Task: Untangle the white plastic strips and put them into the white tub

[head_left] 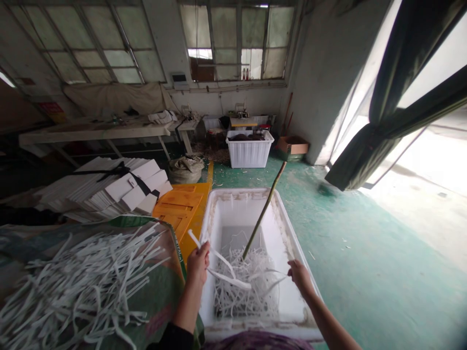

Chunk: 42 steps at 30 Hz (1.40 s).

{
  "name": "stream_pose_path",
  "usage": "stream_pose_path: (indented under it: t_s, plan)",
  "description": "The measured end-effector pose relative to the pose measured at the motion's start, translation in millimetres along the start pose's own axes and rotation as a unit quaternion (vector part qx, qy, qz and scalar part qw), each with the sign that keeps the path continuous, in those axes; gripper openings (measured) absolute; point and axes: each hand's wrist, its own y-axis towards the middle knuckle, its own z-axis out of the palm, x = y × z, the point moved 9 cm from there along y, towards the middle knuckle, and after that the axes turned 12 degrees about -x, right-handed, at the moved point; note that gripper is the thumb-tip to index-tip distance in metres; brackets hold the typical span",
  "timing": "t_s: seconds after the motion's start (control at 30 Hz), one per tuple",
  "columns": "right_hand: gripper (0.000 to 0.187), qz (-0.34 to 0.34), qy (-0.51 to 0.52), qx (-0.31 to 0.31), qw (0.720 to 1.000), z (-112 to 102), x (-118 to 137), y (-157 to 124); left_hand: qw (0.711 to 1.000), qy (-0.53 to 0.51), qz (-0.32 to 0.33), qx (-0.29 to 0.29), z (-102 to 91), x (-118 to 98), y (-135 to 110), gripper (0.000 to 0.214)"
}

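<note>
L hand (199,262), forearm angled up, grips flat white strips (239,283) at tub's (286,231) 9 o'clk; R hand (299,276) pinches a thin strip (280,273) at 3. Plastic tub has curly pile (244,296) twd 6, w/ slim stick (264,214) tilting to 1.

No text can be read with certainty. The nearest lettering stands on the sack (155,287) beside the left hand (199,262): a short run of small white characters along its green edge (179,253), just to the left of that hand. It runs steeply down the edge, and the characters are too small and blurred to make out. Lower on the same sack, near the left forearm and nearer the body than the left hand, is a faint pinkish patch that may be print; no letter in it is clear. Well beyond the left hand and far to its left, a red sign (50,107) bears faint marks, too dim and blurred to read.
</note>
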Motion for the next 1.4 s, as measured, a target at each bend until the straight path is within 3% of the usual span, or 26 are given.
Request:
stream_pose_path:
  t_s: [0.1,0.17,0.23,0.33,0.43,0.5,0.57,0.63,0.8,1.0,1.27,1.33,1.4]
  plan:
    - [0.038,0.023,-0.067,0.055,0.996,5.2,-42.0,1.7,1.0,-0.022,0.009,-0.004,-1.6,-12.5,5.5,0.05]
    - [0.041,-0.009,-0.103,0.098,0.99,21.5,-41.0,-8.8,1.0,-0.023,-0.007,0.021,9.5,-4.1,-3.7,0.049]
    - [0.039,-0.056,-0.122,0.107,0.985,36.3,-17.8,-21.7,0.997,-0.021,-0.039,0.058,25.3,15.0,-18.9,0.049]
    - [0.044,-0.143,-0.096,0.097,0.98,51.2,45.4,-45.9,0.989,-0.019,-0.096,0.107,45.4,50.5,-41.8,0.042]
    - [0.035,-0.21,-0.01,0.15,0.966,68.2,107.9,-80.8,0.982,-0.042,-0.14,0.121,55.9,75.4,-56.8,0.031]
    - [0.027,-0.233,0.039,0.176,0.956,78.0,133.8,-101.3,0.976,-0.053,-0.17,0.125,60.5,85.2,-65.1,0.027]
    - [0.019,-0.236,0.06,0.17,0.955,85.2,143.0,-112.3,0.97,-0.048,-0.192,0.139,64.9,90.2,-74.4,0.029]
    - [0.013,-0.201,0.087,0.162,0.962,91.4,138.4,-114.2,0.967,-0.039,-0.19,0.164,68.7,89.7,-83.5,0.033]
    - [0.028,-0.092,0.191,0.212,0.954,97.0,123.4,-111.1,0.964,0.055,-0.132,0.226,68.2,88.6,-98.4,0.044]
    - [0.039,-0.059,0.167,0.256,0.95,88.3,119.2,-115.5,0.961,0.173,0.033,0.212,59.3,78.5,-84.2,0.041]
    - [0.03,-0.068,0.146,0.295,0.942,88.5,121.6,-123.3,0.948,0.232,0.075,0.205,60.0,78.9,-80.2,0.038]
    - [0.028,-0.05,0.137,0.28,0.949,85.8,113.4,-113.7,0.949,0.24,0.093,0.179,56.8,73.9,-76.4,0.036]
    - [0.028,-0.01,0.148,0.212,0.966,71.4,93.1,-88.9,0.953,0.242,0.107,0.145,50.7,66.0,-69.6,0.035]
